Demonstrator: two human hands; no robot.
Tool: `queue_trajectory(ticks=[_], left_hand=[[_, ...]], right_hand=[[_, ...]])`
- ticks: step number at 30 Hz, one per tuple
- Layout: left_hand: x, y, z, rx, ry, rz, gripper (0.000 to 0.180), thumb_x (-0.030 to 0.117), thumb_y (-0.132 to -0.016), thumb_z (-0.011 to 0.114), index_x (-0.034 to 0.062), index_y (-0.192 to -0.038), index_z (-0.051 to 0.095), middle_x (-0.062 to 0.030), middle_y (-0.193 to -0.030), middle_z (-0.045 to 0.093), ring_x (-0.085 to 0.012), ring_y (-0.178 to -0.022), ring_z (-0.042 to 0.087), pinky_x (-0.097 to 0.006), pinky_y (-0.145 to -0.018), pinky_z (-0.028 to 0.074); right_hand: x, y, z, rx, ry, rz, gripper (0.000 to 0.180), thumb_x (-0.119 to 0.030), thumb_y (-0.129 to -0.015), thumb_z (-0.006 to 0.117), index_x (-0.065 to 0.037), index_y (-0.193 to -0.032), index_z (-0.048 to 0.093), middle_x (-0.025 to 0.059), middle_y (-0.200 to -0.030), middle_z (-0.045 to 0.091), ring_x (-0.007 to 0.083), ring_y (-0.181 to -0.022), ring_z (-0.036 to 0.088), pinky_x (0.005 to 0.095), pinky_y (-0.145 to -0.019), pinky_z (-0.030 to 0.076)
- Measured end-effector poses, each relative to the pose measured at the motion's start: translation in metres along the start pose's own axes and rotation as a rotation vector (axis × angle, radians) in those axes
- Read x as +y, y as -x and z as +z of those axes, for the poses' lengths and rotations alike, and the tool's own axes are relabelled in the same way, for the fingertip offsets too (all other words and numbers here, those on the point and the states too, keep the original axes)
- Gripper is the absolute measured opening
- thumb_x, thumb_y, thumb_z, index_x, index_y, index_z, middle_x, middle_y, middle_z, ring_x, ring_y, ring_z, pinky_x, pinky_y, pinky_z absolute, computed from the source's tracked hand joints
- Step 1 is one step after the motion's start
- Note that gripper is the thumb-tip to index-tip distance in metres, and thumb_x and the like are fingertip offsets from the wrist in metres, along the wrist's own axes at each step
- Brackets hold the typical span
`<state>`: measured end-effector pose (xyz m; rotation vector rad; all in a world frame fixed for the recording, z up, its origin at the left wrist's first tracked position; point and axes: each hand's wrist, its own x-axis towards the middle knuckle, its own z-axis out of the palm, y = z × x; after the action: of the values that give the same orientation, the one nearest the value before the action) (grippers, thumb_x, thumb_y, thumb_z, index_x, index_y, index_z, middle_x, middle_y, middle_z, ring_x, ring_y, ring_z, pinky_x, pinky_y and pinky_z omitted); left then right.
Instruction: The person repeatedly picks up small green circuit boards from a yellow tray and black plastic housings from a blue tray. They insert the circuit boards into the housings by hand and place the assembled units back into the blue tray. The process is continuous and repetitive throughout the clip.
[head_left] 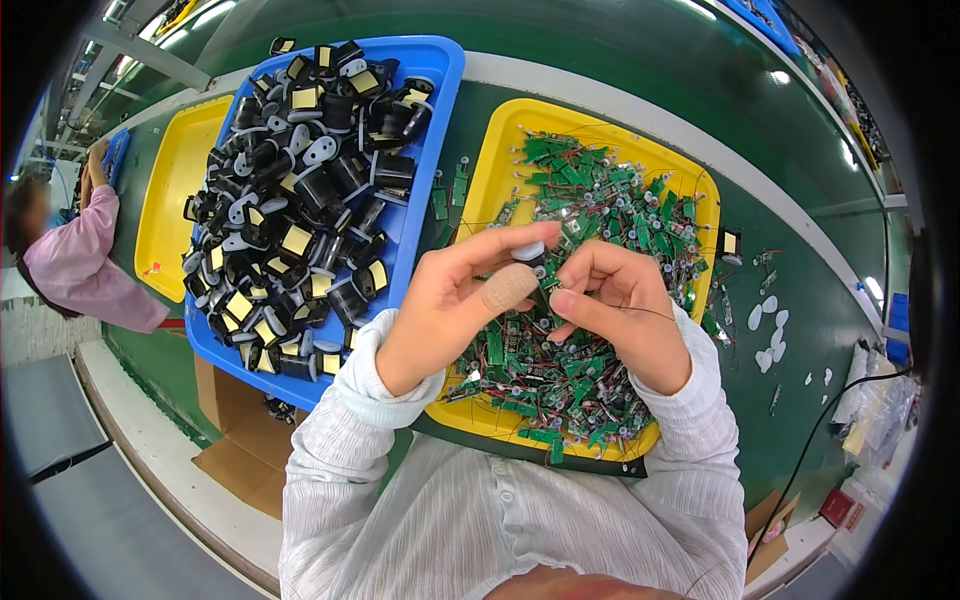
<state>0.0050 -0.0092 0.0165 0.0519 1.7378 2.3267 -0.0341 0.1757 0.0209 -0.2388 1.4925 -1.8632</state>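
My left hand and my right hand meet above a yellow tray heaped with small green circuit boards on thin red wires. Between the fingertips of both hands sits one small green circuit board with a pale round part at its top. My left thumb has a tan bandage wrapped round it. Both hands pinch the small board, left from the left side, right from the right.
A blue tray piled with black plastic housings carrying yellow labels lies to the left. An empty yellow tray lies beyond it. Small white discs dot the green table on the right. Another person in pink works at far left. A cardboard box stands below.
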Motion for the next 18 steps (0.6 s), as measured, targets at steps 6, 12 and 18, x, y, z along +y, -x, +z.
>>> queue_trajectory(ticks=[6, 12, 18], left_hand=[[-0.010, -0.002, 0.000, 0.091, -0.249, 0.122, 0.038, 0.007, -0.080, 0.061, 0.0009, -0.117, 0.052, -0.0084, -0.108, 0.060, -0.0141, -0.096, 0.057, -0.029, -0.079, 0.048], [-0.012, -0.011, -0.013, 0.136, -0.569, 0.396, 0.046, 0.008, -0.079, 0.061, -0.0015, -0.121, 0.046, -0.0151, -0.111, 0.059, -0.0226, -0.100, 0.058, -0.033, -0.091, 0.043], [-0.001, -0.019, -0.081, 0.850, -1.628, 0.532, 0.017, 0.016, -0.076, 0.062, 0.0064, -0.089, 0.060, -0.0081, -0.109, 0.058, -0.0348, -0.108, 0.044, -0.042, -0.091, 0.035]], right_hand=[[0.003, -0.001, 0.006, 0.064, 0.233, -0.169, 0.013, -0.004, -0.081, 0.060, 0.001, -0.091, 0.054, 0.0035, -0.084, 0.054, 0.0083, -0.076, 0.054, 0.0222, -0.061, 0.049], [-0.009, -0.010, 0.000, 0.116, 0.294, -0.265, 0.011, -0.003, -0.080, 0.061, 0.001, -0.089, 0.055, 0.0022, -0.082, 0.054, 0.0076, -0.077, 0.052, 0.0218, -0.064, 0.047], [-0.046, -0.083, -0.062, 0.386, 1.087, -0.640, 0.013, -0.012, -0.073, 0.064, -0.001, -0.079, 0.059, 0.0081, -0.070, 0.060, 0.0179, -0.063, 0.058, 0.0269, -0.056, 0.044]])
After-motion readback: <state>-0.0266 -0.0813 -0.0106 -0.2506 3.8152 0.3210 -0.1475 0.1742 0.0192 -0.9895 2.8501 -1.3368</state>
